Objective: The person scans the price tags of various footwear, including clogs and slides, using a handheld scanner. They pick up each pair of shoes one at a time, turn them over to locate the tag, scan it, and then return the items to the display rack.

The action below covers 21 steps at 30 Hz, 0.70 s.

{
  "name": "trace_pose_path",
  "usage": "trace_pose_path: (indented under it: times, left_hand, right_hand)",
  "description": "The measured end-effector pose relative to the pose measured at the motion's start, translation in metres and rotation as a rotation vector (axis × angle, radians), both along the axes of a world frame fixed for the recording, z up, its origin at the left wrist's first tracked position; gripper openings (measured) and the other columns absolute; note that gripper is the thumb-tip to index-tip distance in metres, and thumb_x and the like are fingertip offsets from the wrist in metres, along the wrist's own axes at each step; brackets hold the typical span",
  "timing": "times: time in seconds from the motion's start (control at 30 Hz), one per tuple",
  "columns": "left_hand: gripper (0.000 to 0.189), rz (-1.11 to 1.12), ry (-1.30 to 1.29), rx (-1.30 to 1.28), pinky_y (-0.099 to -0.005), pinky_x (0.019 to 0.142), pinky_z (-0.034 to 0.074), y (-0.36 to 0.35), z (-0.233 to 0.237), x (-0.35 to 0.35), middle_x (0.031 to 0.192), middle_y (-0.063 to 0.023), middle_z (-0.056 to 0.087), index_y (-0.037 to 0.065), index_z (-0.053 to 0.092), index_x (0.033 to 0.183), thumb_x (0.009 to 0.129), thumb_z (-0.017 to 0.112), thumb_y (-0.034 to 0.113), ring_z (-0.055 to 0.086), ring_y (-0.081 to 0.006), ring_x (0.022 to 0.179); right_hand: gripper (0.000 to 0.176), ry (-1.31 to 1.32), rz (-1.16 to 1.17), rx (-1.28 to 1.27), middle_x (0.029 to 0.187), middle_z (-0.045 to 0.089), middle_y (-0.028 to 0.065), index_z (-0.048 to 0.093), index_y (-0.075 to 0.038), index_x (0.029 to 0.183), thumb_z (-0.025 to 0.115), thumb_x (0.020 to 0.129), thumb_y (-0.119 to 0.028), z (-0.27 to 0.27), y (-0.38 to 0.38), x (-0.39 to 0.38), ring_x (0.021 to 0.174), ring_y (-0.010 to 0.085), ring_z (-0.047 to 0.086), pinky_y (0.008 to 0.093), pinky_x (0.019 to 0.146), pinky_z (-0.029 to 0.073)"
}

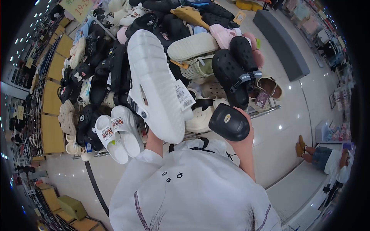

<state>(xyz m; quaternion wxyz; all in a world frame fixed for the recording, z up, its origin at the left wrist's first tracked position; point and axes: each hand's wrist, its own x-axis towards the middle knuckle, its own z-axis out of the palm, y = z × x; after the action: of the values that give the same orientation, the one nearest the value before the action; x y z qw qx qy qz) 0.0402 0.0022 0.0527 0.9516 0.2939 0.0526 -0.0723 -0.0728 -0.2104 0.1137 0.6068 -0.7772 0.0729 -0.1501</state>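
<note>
A white clog (154, 88) rises large in front of me, its pale sole side facing the camera and a paper price tag (185, 96) hanging at its edge. My left hand (154, 141) comes up beneath it and holds it; the fingers are hidden behind the shoe. On the right, my right hand (245, 144) grips a black shoe (229, 122) with a rounded end and a small gold badge. Only part of that hand shows around the shoe. Just left of the white clog hang white slides (125, 129) with printed straps.
Beyond my hands a rack is heaped with clogs and slides, including black clogs (233, 71) and a cream slide (192, 46). A metal rail (266, 112) runs along its front. A grey bench (281, 44) and a person (323, 159) are to the right.
</note>
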Motion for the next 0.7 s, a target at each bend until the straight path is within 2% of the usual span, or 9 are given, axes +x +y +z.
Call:
trace_pose_path:
  times: [0.2, 0.33, 0.4, 0.43, 0.53, 0.57, 0.63, 0.7]
  left_hand:
    - [0.036, 0.000, 0.003, 0.025, -0.0339, 0.080, 0.047, 0.015, -0.029, 0.011, 0.109, -0.0044, 0.051, 0.009, 0.039, 0.121, 0.089, 0.040, 0.026, 0.053, -0.0182, 0.097]
    - [0.036, 0.007, 0.011, 0.036, -0.0339, 0.080, 0.046, 0.022, -0.046, 0.017, 0.109, -0.0044, 0.051, 0.009, 0.039, 0.121, 0.089, 0.040, 0.026, 0.053, -0.0183, 0.097]
    - [0.036, 0.022, 0.014, 0.039, -0.0339, 0.080, 0.046, 0.025, -0.054, 0.020, 0.109, -0.0043, 0.051, 0.009, 0.039, 0.121, 0.089, 0.041, 0.026, 0.053, -0.0183, 0.098]
    - [0.036, 0.031, 0.018, 0.040, -0.0339, 0.080, 0.046, 0.026, -0.059, 0.021, 0.109, -0.0043, 0.051, 0.009, 0.039, 0.121, 0.089, 0.041, 0.026, 0.053, -0.0183, 0.098]
    - [0.036, 0.040, 0.037, 0.051, -0.0339, 0.080, 0.046, 0.030, -0.072, 0.021, 0.109, -0.0042, 0.051, 0.009, 0.039, 0.120, 0.089, 0.041, 0.026, 0.053, -0.0184, 0.098]
    - [0.036, 0.039, 0.043, 0.055, -0.0339, 0.080, 0.046, 0.030, -0.076, 0.021, 0.109, -0.0042, 0.051, 0.009, 0.039, 0.120, 0.089, 0.041, 0.025, 0.053, -0.0184, 0.098]
    - [0.035, 0.036, 0.054, 0.060, -0.0339, 0.080, 0.046, 0.029, -0.082, 0.022, 0.109, -0.0042, 0.051, 0.009, 0.040, 0.120, 0.089, 0.041, 0.025, 0.053, -0.0185, 0.098]
    - [0.035, 0.027, 0.063, 0.070, -0.0339, 0.080, 0.046, 0.028, -0.088, 0.024, 0.109, -0.0041, 0.051, 0.009, 0.040, 0.120, 0.089, 0.041, 0.025, 0.053, -0.0185, 0.098]
  right_hand:
    - [0.067, -0.051, 0.038, -0.006, 0.109, 0.053, 0.0089, 0.045, -0.002, 0.114, 0.074, 0.054, 0.002, 0.006, 0.016, 0.019, 0.102, 0.0174, 0.051, 0.0294, 0.089, 0.039]
    - [0.071, 0.065, 0.077, 0.035, 0.113, 0.051, 0.0093, 0.045, -0.002, 0.115, 0.076, 0.051, -0.002, -0.014, 0.014, 0.036, 0.105, 0.0182, 0.050, 0.0290, 0.090, 0.038]
    - [0.076, 0.054, 0.277, 0.199, 0.118, 0.048, 0.0095, 0.044, -0.002, 0.118, 0.077, 0.050, -0.004, -0.014, 0.013, 0.040, 0.108, 0.0190, 0.048, 0.0297, 0.092, 0.036]
    - [0.080, -0.018, 0.372, 0.103, 0.123, 0.044, 0.0094, 0.041, -0.002, 0.121, 0.078, 0.050, -0.006, -0.015, 0.013, 0.041, 0.111, 0.0191, 0.045, 0.0302, 0.094, 0.035]
    - [0.078, 0.176, 0.458, 0.378, 0.119, 0.049, 0.0076, 0.044, -0.002, 0.121, 0.078, 0.051, -0.006, -0.022, 0.022, 0.036, 0.110, 0.0169, 0.046, 0.0308, 0.094, 0.036]
    - [0.078, 0.180, 0.456, 0.376, 0.119, 0.049, 0.0076, 0.044, -0.002, 0.121, 0.078, 0.051, -0.006, -0.023, 0.024, 0.036, 0.110, 0.0169, 0.046, 0.0308, 0.094, 0.036]
    - [0.075, 0.200, 0.417, 0.531, 0.114, 0.053, 0.0057, 0.046, -0.002, 0.120, 0.078, 0.052, -0.004, -0.022, 0.026, 0.039, 0.106, 0.0154, 0.049, 0.0307, 0.093, 0.038]
    - [0.074, 0.194, 0.399, 0.500, 0.112, 0.054, 0.0053, 0.046, -0.003, 0.120, 0.078, 0.052, -0.004, -0.022, 0.021, 0.041, 0.104, 0.0147, 0.050, 0.0303, 0.092, 0.039]
